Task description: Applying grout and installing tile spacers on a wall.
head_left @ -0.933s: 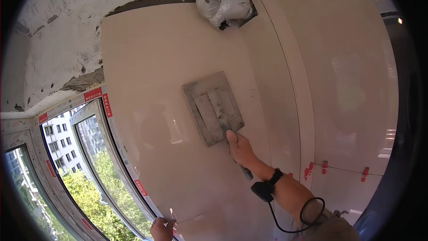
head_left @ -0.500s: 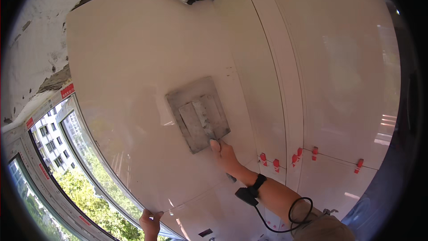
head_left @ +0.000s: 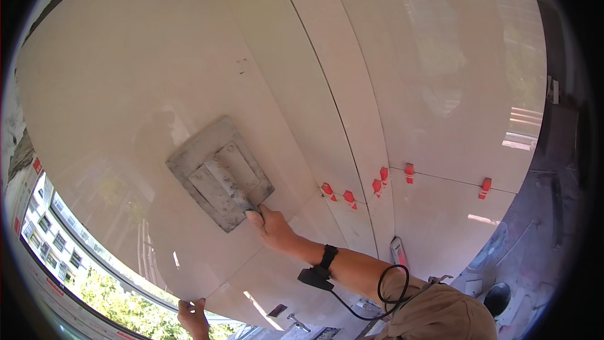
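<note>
Glossy beige wall tiles [head_left: 157, 56] fill most of the view, meeting a window [head_left: 107, 286] at lower left that looks onto green trees and a pale building. A brown sleeve [head_left: 440, 315] enters at lower right behind a bare forearm reaching across the wall. A smeared gray hand float [head_left: 220, 173], its square plate tilted, is held face-on to the large left tile; whether it presses against the surface cannot be told. The right hand [head_left: 275, 230] grips its handle at the plate's lower right corner, thumb along the top and the other fingers curled around, partly hidden, so the plate extends up and left beyond the fingertips. The left hand [head_left: 194, 320], below the float and well apart from it, brings thumb and forefinger to the tile's edge beside the window; whether they pinch anything is unclear. A black wrist device [head_left: 316, 279] sits on the right wrist, trailing a looped black cable [head_left: 379, 286]. Small red clips [head_left: 349, 199] dot the tile joint at right.
</note>
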`<state>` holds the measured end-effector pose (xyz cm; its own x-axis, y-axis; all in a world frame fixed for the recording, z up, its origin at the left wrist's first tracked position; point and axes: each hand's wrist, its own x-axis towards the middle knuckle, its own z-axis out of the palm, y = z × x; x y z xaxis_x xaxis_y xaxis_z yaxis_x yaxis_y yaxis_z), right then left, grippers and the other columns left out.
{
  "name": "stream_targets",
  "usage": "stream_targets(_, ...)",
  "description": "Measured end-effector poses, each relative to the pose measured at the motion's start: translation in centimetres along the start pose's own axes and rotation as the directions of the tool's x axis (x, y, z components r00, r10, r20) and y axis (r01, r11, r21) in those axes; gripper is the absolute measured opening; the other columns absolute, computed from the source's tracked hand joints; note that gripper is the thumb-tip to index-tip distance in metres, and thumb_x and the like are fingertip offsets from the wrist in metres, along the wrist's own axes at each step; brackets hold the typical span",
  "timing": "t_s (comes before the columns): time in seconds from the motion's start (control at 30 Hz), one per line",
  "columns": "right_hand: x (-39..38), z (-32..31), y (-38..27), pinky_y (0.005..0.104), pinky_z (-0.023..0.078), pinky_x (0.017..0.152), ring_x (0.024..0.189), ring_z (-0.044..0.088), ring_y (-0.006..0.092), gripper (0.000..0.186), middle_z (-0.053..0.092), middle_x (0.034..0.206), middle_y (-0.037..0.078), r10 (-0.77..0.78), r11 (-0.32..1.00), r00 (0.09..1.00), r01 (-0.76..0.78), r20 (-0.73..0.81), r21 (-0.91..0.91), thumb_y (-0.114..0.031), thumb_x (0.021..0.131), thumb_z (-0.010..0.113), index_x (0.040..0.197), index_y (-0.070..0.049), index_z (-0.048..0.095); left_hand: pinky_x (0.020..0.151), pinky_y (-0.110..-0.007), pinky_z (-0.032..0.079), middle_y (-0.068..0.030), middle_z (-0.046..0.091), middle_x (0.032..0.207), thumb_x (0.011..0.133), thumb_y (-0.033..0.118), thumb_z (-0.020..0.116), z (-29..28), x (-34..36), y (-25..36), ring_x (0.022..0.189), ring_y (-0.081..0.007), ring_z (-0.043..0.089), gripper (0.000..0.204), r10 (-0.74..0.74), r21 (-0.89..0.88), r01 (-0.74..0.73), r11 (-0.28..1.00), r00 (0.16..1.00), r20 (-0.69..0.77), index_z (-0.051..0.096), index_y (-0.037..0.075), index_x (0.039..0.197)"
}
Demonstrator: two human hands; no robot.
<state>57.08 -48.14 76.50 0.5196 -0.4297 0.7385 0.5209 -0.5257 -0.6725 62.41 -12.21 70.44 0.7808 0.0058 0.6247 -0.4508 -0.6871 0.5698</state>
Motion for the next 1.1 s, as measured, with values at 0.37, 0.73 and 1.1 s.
stream_targets(0.37,-1.8,0.0,1.4,0.0504,0.041,0.052,0.062,0.055,0.0494,0.046,0.052,0.062,0.03,0.072,0.996,0.996,-0.074,0.044,0.046,-0.04,0.097,0.049,0.088,0.005,0.049,0.061,-0.038,0.048,-0.0135,0.063,0.069,0.067,0.014,0.077,-0.3,0.5,1.3,0.063,-0.0289,0.062,0.027,-0.021,0.077,0.021,0.997,1.0,-0.004,0.059,-0.002,0.079)
stream_targets(0.73,2.6,-0.5,-6.4,0.0472,0.042,0.053,0.065,0.054,0.0505,0.042,0.051,0.064,0.029,-0.14,0.988,0.99,0.14,-0.008,0.063,-0.036,0.098,0.049,0.088,0.005,0.049,0.064,-0.039,0.051,-0.0189,0.068,0.075,0.087,0.019,0.068,-2.3,-0.9,0.6,0.067,-0.0296,0.066,0.021,0.113,-0.026,-0.111,0.993,0.991,0.066,0.061,0.0,0.081)
stream_targets(1.1,10.2,-1.2,-7.9,0.0345,0.044,0.056,0.057,0.051,0.02,0.058,0.051,0.061,0.013,-0.025,1.0,1.0,0.025,0.011,-0.011,-0.051,0.099,0.041,0.081,0.003,0.054,0.061,-0.041,0.051,-0.0152,0.068,0.074,0.076,0.03,0.076,-2.8,1.9,3.1,0.07,-0.0349,0.067,0.029,0.068,0.092,-0.086,0.992,0.98,0.187,0.065,0.004,0.084)
